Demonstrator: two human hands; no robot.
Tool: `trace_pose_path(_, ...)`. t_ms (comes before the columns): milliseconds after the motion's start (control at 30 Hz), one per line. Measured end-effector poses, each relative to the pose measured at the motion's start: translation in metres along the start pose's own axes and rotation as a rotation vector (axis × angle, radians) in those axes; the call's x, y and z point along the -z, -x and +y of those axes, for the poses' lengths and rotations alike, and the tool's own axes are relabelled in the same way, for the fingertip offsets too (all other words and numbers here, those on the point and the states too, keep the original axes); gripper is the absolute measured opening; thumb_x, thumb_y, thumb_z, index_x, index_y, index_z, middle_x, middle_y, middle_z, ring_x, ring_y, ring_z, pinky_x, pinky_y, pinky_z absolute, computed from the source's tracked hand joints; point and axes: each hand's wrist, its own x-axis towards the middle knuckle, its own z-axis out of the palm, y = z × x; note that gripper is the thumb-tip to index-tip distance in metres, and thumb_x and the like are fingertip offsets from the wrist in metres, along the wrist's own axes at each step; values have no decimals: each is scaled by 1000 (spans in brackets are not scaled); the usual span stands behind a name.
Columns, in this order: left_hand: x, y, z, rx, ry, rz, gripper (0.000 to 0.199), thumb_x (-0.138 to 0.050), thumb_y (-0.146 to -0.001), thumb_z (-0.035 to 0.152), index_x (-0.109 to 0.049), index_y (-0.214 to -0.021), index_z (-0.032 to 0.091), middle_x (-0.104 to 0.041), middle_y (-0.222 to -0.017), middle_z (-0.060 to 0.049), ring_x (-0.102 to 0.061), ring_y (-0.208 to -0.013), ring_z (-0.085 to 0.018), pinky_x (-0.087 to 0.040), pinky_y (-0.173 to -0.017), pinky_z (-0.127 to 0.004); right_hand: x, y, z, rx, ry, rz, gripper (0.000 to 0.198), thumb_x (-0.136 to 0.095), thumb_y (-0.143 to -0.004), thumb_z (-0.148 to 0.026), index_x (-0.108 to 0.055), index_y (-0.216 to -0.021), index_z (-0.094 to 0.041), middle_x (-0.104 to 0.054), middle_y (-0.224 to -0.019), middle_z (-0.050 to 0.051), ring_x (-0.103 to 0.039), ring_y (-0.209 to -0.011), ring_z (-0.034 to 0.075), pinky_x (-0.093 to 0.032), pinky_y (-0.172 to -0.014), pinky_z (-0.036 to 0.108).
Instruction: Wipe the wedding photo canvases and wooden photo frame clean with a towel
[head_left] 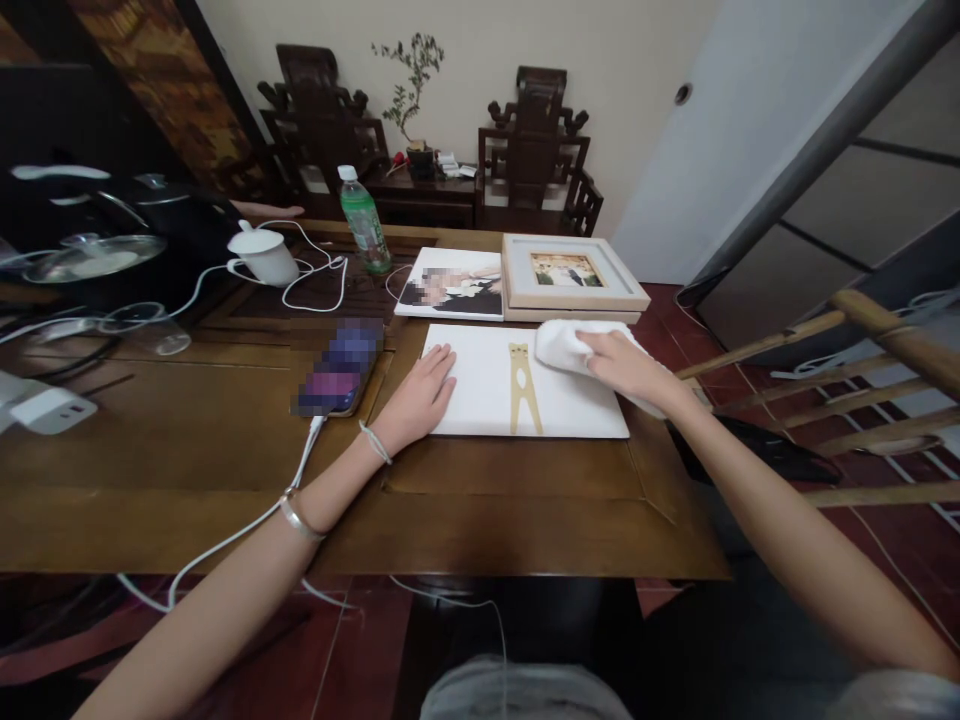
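A flat white panel lies on the wooden table, with a gold cat-shaped piece on its middle, its two legs pointing toward me. My left hand rests on the panel's left edge, fingers stretched out and holding nothing. On the panel's right part, my right hand is closed on a bunched white cloth that touches the surface. Part of the cloth trails under my wrist.
Behind the panel lie a photo print and stacked frames. To the left are a phone on a white cable, a green bottle, a lidded white cup, a clear cup and a pan. A wooden chair stands right.
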Motion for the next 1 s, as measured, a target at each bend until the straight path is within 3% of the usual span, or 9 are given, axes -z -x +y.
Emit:
trace_pose_path(133,-1,0,-1,-20,-8,19,51,-32,-96,32,-46,-136,4,-41,-148,-20,-32,-142,-30,-27,-118,-49,-3,69,-18,63,44,-94,19,-38,-74,-9,-52,-81,-21,-56,-71,6,-56,-75,25,-42,-68,35)
trace_pose_path(300,-1,-1,-4,-30,-10,32,51,-32,-96,33,-47,-135,5,-42,-148,-19,-33,-141,-30,-26,-118,-48,-6,112,-29,169,0,-130,21,-41,-74,-8,-55,-82,-20,-62,-88,11,-60,-91,29,-47,-77,42)
trace_pose_path(400,0,-1,-3,-30,-2,24,50,-33,-95,32,-46,-136,6,-42,-148,-19,-33,-141,-30,-27,-117,-50,-12,101,-20,236,-72,-101,15,-45,-73,-9,-54,-77,-20,-61,-110,14,-57,-110,31,-46,-89,47)
trace_pose_path(533,2,-1,-1,-18,-3,1,51,-32,-96,33,-46,-136,5,-41,-149,-20,-32,-142,-30,-26,-118,-49,-20,60,-2,306,-93,-53,9,-51,-72,-12,-55,-77,-19,-35,-151,15,-25,-142,34,-31,-110,52)
trace_pose_path(600,3,0,-1,-15,-2,-8,52,-32,-96,34,-45,-136,4,-40,-149,-20,-31,-142,-30,-25,-118,-47,-23,35,6,274,-90,-78,20,-48,-74,-12,-59,-90,-17,-35,-153,14,-17,-145,32,-25,-114,54)
trace_pose_path(700,4,0,-2,-17,10,-11,52,-32,-96,35,-45,-137,6,-39,-150,-19,-31,-143,-29,-25,-118,-48,-28,1,15,189,-58,-75,37,-43,-78,-12,-57,-111,-15,-43,-148,15,-20,-145,31,-23,-113,58)
trace_pose_path(800,3,0,-3,-15,21,-9,51,-33,-96,35,-45,-138,8,-39,-150,-17,-30,-143,-29,-25,-118,-50,-32,-18,19,130,-8,-17,38,-41,-80,-14,-57,-115,-14,-45,-145,17,-26,-143,33,-26,-111,59)
trace_pose_path(900,3,0,-3,-8,26,-11,51,-33,-96,35,-45,-138,8,-39,-151,-17,-30,-143,-29,-24,-118,-50,-35,-11,15,125,15,-2,39,-41,-78,-11,-58,-113,-15,-47,-143,17,-30,-140,33,-30,-110,60)
trace_pose_path(1000,3,0,-1,-7,27,-9,50,-33,-96,35,-44,-138,10,-39,-151,-16,-30,-143,-28,-24,-118,-49,-33,22,2,165,0,-36,40,-42,-71,-7,-61,-106,-15,-49,-143,17,-28,-142,32,-26,-112,60)
